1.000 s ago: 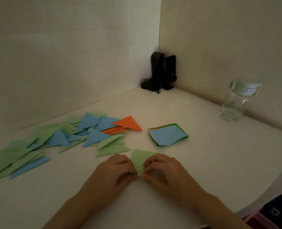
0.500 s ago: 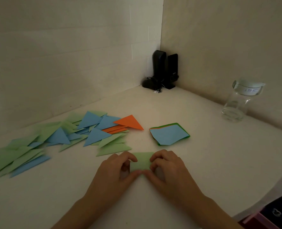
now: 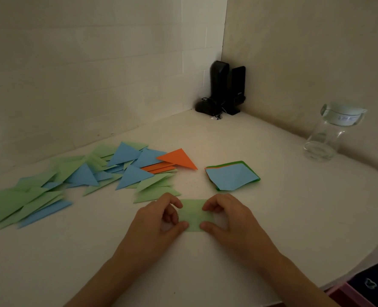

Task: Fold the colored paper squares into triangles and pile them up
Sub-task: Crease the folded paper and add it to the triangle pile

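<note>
A light green paper [image 3: 194,214] lies on the white table [image 3: 272,207] in front of me, between my two hands. My left hand [image 3: 159,220] pinches its left edge with thumb and curled fingers. My right hand [image 3: 228,218] pinches its right edge the same way. Behind it to the right sits a small stack of unfolded squares [image 3: 232,176], blue on top with orange and green edges showing. A spread of folded triangles [image 3: 84,173] in green, blue and orange covers the table to the left.
Two black speakers [image 3: 225,89] with a cable stand in the far corner. A clear glass jar [image 3: 332,131] stands at the right by the wall. The table's curved edge [image 3: 361,258] runs at the lower right, with a pink box [image 3: 352,293] below it.
The green paper has gone from a pointed shape held near its tip to a flatter, rectangle-like piece. My hands have moved apart to its left and right edges.
</note>
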### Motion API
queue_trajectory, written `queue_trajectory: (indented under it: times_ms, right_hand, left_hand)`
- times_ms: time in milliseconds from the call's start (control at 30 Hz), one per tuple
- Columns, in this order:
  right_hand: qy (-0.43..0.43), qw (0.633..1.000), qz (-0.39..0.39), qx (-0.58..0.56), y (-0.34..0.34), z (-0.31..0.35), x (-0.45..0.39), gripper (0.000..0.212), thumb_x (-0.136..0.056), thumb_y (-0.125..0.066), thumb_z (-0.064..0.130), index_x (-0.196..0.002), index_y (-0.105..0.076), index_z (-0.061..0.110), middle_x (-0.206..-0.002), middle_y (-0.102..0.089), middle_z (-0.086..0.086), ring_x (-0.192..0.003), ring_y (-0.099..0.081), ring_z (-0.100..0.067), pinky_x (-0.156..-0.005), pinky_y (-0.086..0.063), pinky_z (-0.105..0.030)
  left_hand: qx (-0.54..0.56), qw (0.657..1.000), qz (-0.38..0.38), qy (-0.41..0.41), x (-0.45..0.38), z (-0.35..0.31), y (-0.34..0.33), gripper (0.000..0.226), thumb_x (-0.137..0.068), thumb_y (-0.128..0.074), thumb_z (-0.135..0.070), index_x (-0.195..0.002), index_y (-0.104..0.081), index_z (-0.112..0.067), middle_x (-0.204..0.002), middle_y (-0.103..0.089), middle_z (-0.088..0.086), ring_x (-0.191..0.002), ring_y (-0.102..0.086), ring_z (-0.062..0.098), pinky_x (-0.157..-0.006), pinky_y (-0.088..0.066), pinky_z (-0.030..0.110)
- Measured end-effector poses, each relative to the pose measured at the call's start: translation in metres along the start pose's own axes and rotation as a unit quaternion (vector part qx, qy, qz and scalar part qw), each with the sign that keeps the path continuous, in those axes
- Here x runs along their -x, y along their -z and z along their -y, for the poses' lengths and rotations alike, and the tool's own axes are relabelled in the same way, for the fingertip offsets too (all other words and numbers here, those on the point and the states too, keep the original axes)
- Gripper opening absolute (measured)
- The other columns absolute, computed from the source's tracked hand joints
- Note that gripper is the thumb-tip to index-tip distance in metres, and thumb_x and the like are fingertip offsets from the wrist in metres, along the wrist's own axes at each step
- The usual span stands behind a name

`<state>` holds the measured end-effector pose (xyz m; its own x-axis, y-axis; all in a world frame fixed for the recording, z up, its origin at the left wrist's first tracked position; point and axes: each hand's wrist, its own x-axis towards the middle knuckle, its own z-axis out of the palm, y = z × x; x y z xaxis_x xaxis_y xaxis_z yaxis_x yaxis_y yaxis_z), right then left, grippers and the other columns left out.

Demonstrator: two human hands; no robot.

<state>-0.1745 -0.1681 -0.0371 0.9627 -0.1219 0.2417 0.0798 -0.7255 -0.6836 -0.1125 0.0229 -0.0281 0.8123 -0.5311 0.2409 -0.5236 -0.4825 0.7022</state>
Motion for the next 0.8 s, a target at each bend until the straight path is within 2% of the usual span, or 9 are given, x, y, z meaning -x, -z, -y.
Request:
queue_trajectory:
  times_ms: [133,233,333,400,500,600,667,733,800]
  right_hand:
    - [0.0,1.0,0.014,-0.012,0.004,0.0,0.001,0.028,-0.075,-0.075,0.017,-0.098,-0.06,0.024,-0.097,-0.058,0.01,-0.095,-0.049,0.0,-0.08,-0.037,-0.007]
    - [-0.011,0.999,0.039,-0.035,0.011,0.002,0.001,0.031,-0.078,-0.068,0.007,-0.1,-0.059,0.027,-0.1,-0.058,0.012,-0.098,-0.048,0.001,-0.076,-0.035,-0.003]
    - [-0.017,0.999,0.016,-0.048,0.019,0.001,-0.002,0.05,-0.074,-0.05,-0.008,-0.102,-0.058,0.033,-0.106,-0.059,0.017,-0.094,-0.054,0.001,-0.071,-0.037,-0.005]
    - [0.005,1.0,0.01,-0.012,0.02,-0.001,-0.004,0.062,-0.067,-0.043,-0.012,-0.111,-0.057,0.03,-0.11,-0.057,0.015,-0.096,-0.054,0.002,-0.074,-0.036,-0.003]
    - [0.038,0.998,0.039,0.017,0.019,-0.001,-0.005,0.066,-0.063,-0.041,-0.012,-0.117,-0.056,0.024,-0.11,-0.056,0.013,-0.094,-0.055,-0.001,-0.076,-0.034,-0.001]
    - [0.067,0.997,0.044,0.012,0.019,0.001,-0.008,0.056,-0.069,-0.048,-0.006,-0.112,-0.058,0.028,-0.106,-0.058,0.019,-0.093,-0.055,0.003,-0.073,-0.037,-0.001]
    - [0.084,0.994,0.058,0.032,0.019,0.004,-0.011,0.045,-0.076,-0.057,-0.004,-0.11,-0.061,0.026,-0.107,-0.062,0.015,-0.091,-0.055,0.002,-0.072,-0.038,-0.001]
    - [0.133,0.986,0.063,0.071,0.019,0.002,-0.015,0.03,-0.08,-0.058,0.006,-0.108,-0.066,0.017,-0.111,-0.065,0.003,-0.095,-0.054,-0.002,-0.079,-0.033,0.002]
    - [0.156,0.977,0.093,0.109,0.018,-0.002,-0.017,0.03,-0.082,-0.05,0.022,-0.106,-0.067,0.016,-0.117,-0.063,-0.002,-0.101,-0.054,-0.008,-0.09,-0.032,-0.004]
  left_hand:
    - [0.005,1.0,0.004,-0.001,0.001,-0.001,0.003,0.028,-0.077,-0.075,-0.019,-0.095,-0.058,-0.032,-0.079,-0.058,-0.011,-0.074,-0.052,0.001,-0.064,-0.038,0.009]
    - [-0.033,0.998,0.01,-0.055,0.003,0.003,-0.003,0.027,-0.084,-0.063,-0.015,-0.102,-0.063,-0.035,-0.09,-0.055,-0.016,-0.082,-0.053,0.004,-0.07,-0.038,0.008]
    - [-0.131,0.984,0.009,-0.118,0.006,0.003,-0.013,0.046,-0.079,-0.047,-0.001,-0.106,-0.069,-0.031,-0.103,-0.057,-0.009,-0.089,-0.05,0.008,-0.073,-0.037,0.013]
    - [-0.177,0.974,0.003,-0.144,0.009,0.0,-0.015,0.047,-0.077,-0.045,0.0,-0.104,-0.07,-0.029,-0.105,-0.058,-0.006,-0.088,-0.05,0.01,-0.071,-0.036,0.015]
    - [-0.181,0.972,0.021,-0.15,0.012,-0.001,-0.013,0.034,-0.084,-0.036,-0.019,-0.101,-0.065,-0.027,-0.109,-0.056,-0.007,-0.097,-0.05,0.012,-0.076,-0.041,0.022]
    - [-0.207,0.963,0.034,-0.168,0.013,-0.002,-0.01,0.021,-0.087,-0.043,-0.038,-0.098,-0.057,-0.027,-0.112,-0.054,-0.011,-0.102,-0.051,0.013,-0.078,-0.042,0.028]
    - [-0.215,0.961,0.025,-0.172,0.012,-0.004,-0.01,0.027,-0.086,-0.046,-0.054,-0.094,-0.055,-0.029,-0.111,-0.055,-0.014,-0.101,-0.05,0.008,-0.079,-0.041,0.027]
    - [-0.222,0.959,0.009,-0.177,0.009,-0.004,-0.011,0.032,-0.082,-0.049,-0.063,-0.087,-0.053,-0.032,-0.107,-0.056,-0.017,-0.097,-0.051,0.005,-0.078,-0.041,0.028]
    - [-0.219,0.959,-0.002,-0.181,0.005,-0.003,-0.012,0.031,-0.08,-0.054,-0.063,-0.082,-0.05,-0.033,-0.102,-0.057,-0.019,-0.093,-0.052,0.004,-0.076,-0.041,0.026]
